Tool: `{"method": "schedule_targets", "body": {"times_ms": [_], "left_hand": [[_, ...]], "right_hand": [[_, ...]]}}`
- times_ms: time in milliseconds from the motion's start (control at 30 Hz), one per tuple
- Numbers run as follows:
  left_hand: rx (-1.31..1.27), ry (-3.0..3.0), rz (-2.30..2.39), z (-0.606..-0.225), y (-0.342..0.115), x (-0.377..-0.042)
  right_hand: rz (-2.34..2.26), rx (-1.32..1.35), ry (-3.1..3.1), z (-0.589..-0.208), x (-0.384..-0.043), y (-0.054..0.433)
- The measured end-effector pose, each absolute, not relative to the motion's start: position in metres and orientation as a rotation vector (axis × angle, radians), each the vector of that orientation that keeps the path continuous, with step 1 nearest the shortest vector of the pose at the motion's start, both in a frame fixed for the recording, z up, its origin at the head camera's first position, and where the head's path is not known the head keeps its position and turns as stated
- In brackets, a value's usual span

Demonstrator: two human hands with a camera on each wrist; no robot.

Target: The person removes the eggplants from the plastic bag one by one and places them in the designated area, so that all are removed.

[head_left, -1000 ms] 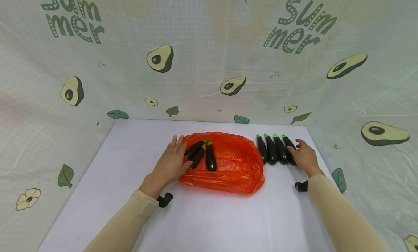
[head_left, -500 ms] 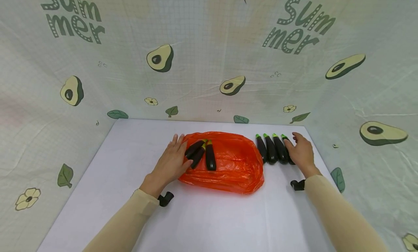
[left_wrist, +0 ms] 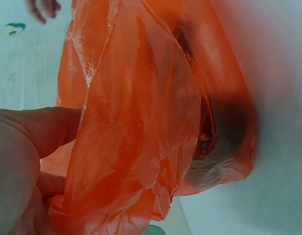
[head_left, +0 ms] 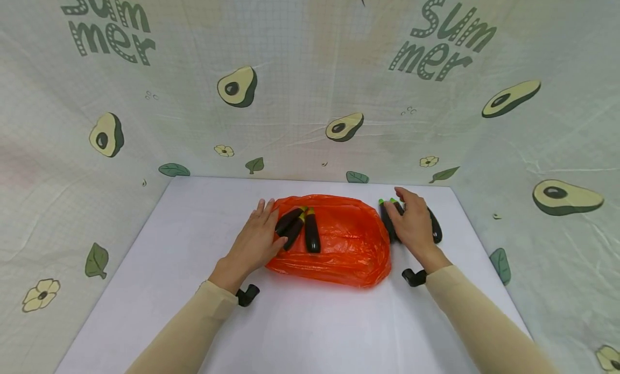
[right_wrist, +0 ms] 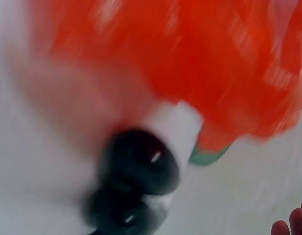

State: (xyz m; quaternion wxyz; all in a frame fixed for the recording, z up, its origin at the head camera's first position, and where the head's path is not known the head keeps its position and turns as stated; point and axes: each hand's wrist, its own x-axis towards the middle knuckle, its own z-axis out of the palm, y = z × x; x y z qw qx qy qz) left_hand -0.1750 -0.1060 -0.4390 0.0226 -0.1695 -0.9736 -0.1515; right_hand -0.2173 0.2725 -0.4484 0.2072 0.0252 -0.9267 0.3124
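Note:
A red plastic bag (head_left: 353, 223) lies spread in the middle of the table in the head view, with three dark eggplants (head_left: 312, 231) on it at the left. My left hand (head_left: 252, 239) is at the bag's left rim. In the left wrist view its thumb and fingers hold the film of the bag. Right of the bag, my right hand (head_left: 411, 223) hovers with loose fingers and hides part of a row of eggplants (head_left: 437, 226). In the right wrist view, its fingertips (right_wrist: 292, 223) show in the corner, apart from the blurred eggplant ends (right_wrist: 143, 161).
A white table (head_left: 315, 320) lies under everything. Pale cloth (head_left: 300, 83) printed with avocados, leaves and lettering rises behind it and at both sides. A black device (head_left: 249, 296) sits on the left wrist, another black device (head_left: 414, 277) on the right.
My right hand has moved left from the rightmost eggplant, over the row towards the bag. The left hand and the bag keep their places.

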Motion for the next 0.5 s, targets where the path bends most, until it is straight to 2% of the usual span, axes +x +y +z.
{"method": "schedule_targets", "body": {"times_ms": [233, 500], "left_hand": [[-0.516, -3.024, -0.470, -0.437, -0.105, -0.174], [-0.513, -3.020, -0.477, -0.434, -0.104, -0.175]], "right_hand": [[0.881, 0.332, -2.539, -0.438, -0.198, 0.219], [0.872, 0.532, -2.586, -0.449, -0.193, 0.173]]}}
